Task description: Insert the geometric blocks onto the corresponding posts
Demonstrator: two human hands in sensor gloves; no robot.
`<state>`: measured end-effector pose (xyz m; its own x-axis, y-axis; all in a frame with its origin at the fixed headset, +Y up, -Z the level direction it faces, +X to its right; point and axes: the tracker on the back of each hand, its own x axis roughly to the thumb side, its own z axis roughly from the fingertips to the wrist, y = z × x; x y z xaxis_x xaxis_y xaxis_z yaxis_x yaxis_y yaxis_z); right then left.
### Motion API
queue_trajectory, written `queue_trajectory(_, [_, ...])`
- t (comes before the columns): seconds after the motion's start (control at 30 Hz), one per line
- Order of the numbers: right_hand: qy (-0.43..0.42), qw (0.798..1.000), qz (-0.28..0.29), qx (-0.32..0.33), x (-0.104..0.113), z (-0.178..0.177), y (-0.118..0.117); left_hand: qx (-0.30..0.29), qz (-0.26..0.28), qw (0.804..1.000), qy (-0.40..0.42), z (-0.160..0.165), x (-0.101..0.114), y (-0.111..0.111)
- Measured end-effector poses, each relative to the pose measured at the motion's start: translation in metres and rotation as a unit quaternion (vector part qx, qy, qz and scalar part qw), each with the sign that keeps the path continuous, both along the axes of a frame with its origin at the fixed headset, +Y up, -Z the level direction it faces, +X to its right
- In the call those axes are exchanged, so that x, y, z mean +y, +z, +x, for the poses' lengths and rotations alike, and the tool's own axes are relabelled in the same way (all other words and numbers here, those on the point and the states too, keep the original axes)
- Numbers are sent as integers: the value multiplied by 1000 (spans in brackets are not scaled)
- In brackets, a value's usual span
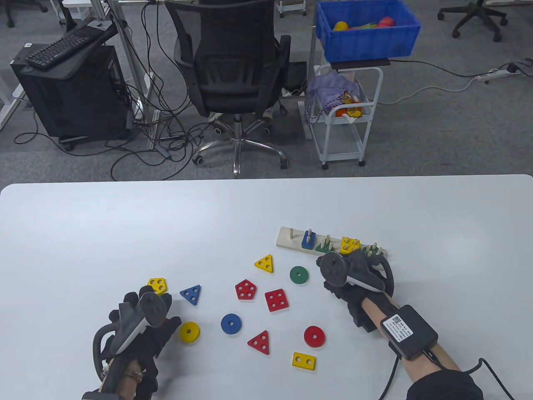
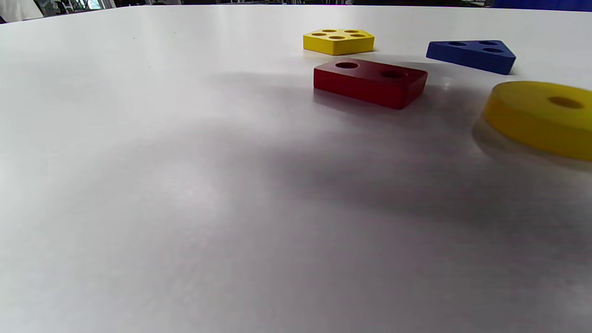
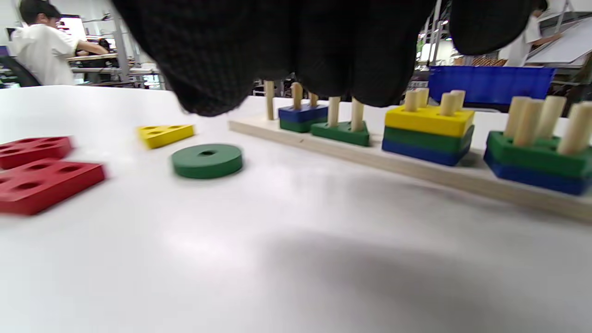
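The wooden peg board [image 1: 287, 241] lies right of centre, carrying a blue rectangle [image 1: 308, 240], a green triangle [image 1: 323, 246], a yellow-topped square stack [image 1: 349, 245] and a green pentagon stack [image 1: 370, 251]. My right hand [image 1: 361, 266] hovers just in front of the board's right end; its fingers [image 3: 277, 46] hang down with nothing in them. My left hand [image 1: 145, 310] sits low at the front left with fingers spread, empty. A red rectangle [image 2: 370, 82] lies ahead of it, hidden under the hand in the table view. Nearby are a yellow pentagon [image 1: 157, 285], a blue triangle [image 1: 191, 294] and a yellow ring [image 1: 189, 332].
Loose blocks lie mid-table: yellow triangle [image 1: 264, 263], green ring [image 1: 299, 274], red pentagon [image 1: 245, 289], red square [image 1: 276, 300], blue ring [image 1: 231, 323], red triangle [image 1: 259, 342], red ring [image 1: 314, 336], yellow rectangle [image 1: 303, 361]. An office chair [image 1: 233, 62] stands beyond the table's far edge.
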<state>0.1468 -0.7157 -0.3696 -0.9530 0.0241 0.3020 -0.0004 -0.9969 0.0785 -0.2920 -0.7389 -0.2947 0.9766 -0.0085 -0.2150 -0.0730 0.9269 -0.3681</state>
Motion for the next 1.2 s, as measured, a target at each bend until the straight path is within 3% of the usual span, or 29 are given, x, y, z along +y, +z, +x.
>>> queue_trajectory(0.27, [-14,997,-59,46,-15,-1,59,-6,4,1000,1,2,-1,0])
queue_trajectory(0.4, [-48,996,-30,68,-30,-8,83,-4,0,1000,2,0,-2,0])
queue_trajectory(0.53, [-26,995,-44,85,-35,-15,87,-3,-4,1000,1,-1,-4,0])
queue_trajectory(0.6, [-29,991,-81,105,-39,-21,86,-1,-4,1000,3,0,-3,1])
queue_trajectory(0.8, [-29,989,-87,116,-41,-28,84,-4,-5,1000,2,1,-4,0])
queue_trajectory(1.2, [-20,986,-9,164,-47,-33,87,-8,-5,1000,0,3,-5,0])
